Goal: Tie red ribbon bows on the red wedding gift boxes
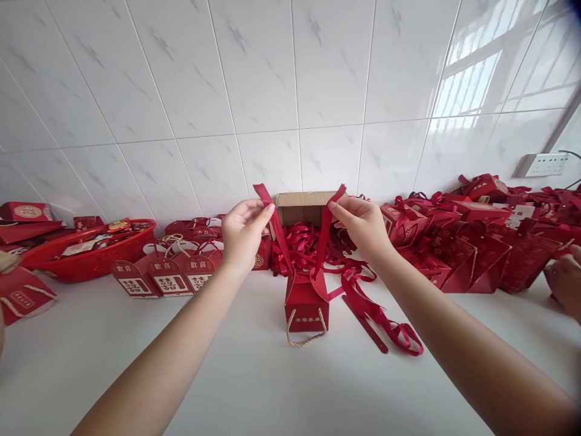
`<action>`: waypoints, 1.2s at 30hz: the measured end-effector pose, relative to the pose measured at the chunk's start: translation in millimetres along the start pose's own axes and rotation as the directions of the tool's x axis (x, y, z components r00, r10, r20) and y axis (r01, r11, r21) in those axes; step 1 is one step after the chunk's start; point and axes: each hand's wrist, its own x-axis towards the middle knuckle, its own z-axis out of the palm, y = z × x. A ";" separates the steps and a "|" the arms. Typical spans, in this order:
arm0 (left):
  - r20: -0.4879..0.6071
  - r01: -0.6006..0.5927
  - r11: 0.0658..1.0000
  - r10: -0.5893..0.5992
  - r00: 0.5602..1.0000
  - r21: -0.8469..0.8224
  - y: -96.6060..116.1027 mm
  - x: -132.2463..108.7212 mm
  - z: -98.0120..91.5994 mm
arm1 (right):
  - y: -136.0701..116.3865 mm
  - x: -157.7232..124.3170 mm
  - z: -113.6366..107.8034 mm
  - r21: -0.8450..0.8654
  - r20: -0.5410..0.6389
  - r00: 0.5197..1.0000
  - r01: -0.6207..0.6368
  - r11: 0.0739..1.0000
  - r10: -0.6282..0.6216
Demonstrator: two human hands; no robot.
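Note:
A small red gift box with gold lettering and a rope handle hanging at its front stands upright on the white table. From its top a red ribbon rises in two tails, spread in a V. My left hand pinches one tail near its end, and my right hand pinches the other. Behind the box, an open cardboard carton spills a heap of red ribbons. More loose ribbon and a narrow dark red strip lie to the right.
Several red boxes with white characters stand left, near a red basin of small packets. Many red gift boxes crowd the right side along the tiled wall. Another person's hand shows at the right edge. A power strip sits behind.

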 end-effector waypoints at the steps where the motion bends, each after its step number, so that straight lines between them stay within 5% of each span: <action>1: 0.009 0.010 1.000 -0.010 1.000 -0.011 0.4 0.9 0.6 | 0.2 1.0 1.0 0.033 0.018 1.000 -0.003 0.999 0.002; 16: 0.144 0.104 0.989 -0.089 0.986 -0.104 6.7 10.5 1.6 | -11.4 12.5 9.8 0.226 0.029 0.993 -0.114 0.967 0.110; 36: 0.046 -0.225 0.973 0.222 0.974 0.059 8.1 6.6 12.1 | -14.6 8.8 11.7 0.126 -0.052 0.998 -0.019 0.992 0.026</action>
